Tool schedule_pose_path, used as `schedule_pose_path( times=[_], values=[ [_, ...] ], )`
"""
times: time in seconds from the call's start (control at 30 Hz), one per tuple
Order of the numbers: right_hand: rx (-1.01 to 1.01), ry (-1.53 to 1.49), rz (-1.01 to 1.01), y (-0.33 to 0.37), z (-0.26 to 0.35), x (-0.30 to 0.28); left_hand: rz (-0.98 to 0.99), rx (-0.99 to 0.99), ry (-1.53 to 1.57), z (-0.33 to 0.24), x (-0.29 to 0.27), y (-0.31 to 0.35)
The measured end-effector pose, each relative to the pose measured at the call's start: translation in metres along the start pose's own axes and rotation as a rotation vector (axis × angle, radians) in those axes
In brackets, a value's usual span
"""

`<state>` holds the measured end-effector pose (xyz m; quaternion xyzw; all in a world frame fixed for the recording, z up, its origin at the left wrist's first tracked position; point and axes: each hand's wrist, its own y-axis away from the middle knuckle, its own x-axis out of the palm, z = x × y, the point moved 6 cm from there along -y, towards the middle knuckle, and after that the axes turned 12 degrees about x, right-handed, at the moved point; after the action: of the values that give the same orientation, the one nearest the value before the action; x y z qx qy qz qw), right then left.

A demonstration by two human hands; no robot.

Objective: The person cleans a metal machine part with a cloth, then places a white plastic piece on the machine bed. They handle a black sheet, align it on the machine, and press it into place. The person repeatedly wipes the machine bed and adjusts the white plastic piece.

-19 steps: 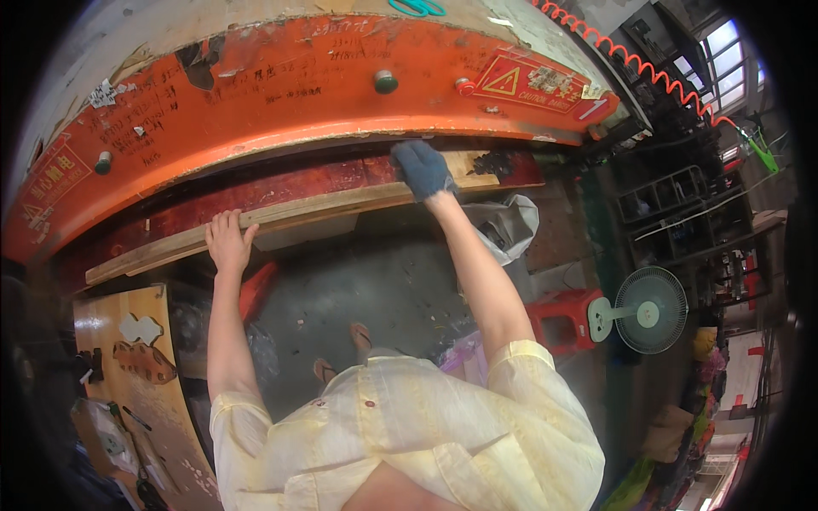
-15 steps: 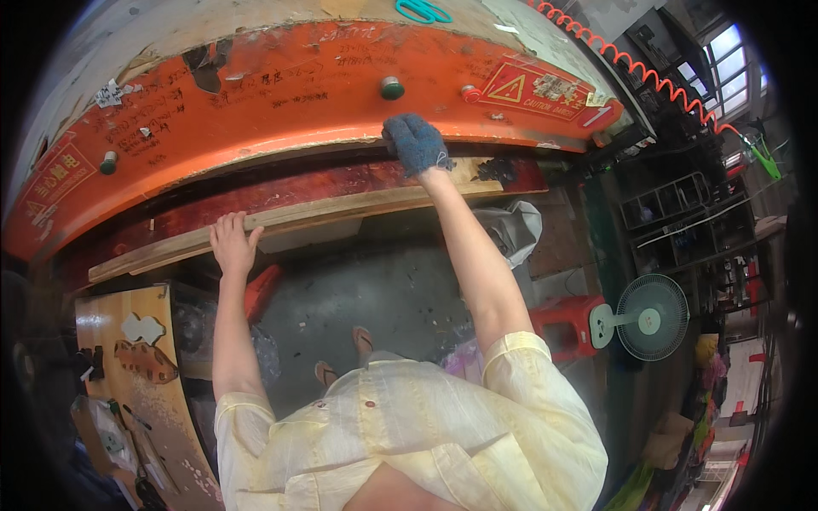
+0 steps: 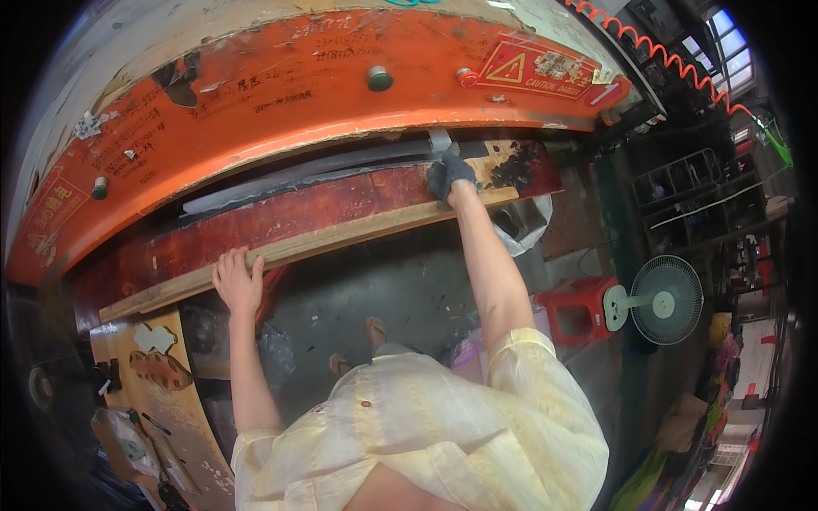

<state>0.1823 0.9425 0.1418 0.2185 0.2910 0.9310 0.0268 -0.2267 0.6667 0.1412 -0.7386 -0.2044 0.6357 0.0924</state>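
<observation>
My left hand, bare, rests on the wooden edge strip of a long red-stained board, its fingers laid over the strip and the thumb apart. Over the board's right part is my right hand in a dark knitted glove. Its fingers are closed, and a pale flat piece shows just beyond them; what the glove grips is not clear. Behind the board, a long greyish sheet or strip lies along the gap under an orange machine beam.
The beam carries a green button and a red button. A red stool and a white fan stand at right. At lower left is a wooden table with loose items. A coiled red air hose hangs at upper right.
My gloved right hand has come down from below the beam's green button to the board and closed. The greyish strip and pale piece now show. My left hand stays on the wooden edge.
</observation>
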Motion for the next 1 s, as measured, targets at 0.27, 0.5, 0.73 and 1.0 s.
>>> schedule_pose_path(
  times=[0.27, 0.5, 0.73, 1.0],
  values=[
    [-0.316, 1.1, -0.389, -0.053, 0.051, 0.047, 0.152, -0.186, 0.125, 0.04, 0.014, -0.051],
    [-0.599, 1.453, -0.498, -0.036, 0.067, 0.07, -0.024, -0.658, 1.245, 0.036, 0.076, -0.128],
    [-0.455, 1.594, -0.673, -0.047, 0.084, 0.096, 0.019, -0.632, 1.269, 0.028, 0.076, -0.161],
    [-0.392, 1.685, -0.63, -0.057, 0.093, 0.099, -0.186, 0.229, 0.389, -0.047, 0.002, -0.083]
  ],
)
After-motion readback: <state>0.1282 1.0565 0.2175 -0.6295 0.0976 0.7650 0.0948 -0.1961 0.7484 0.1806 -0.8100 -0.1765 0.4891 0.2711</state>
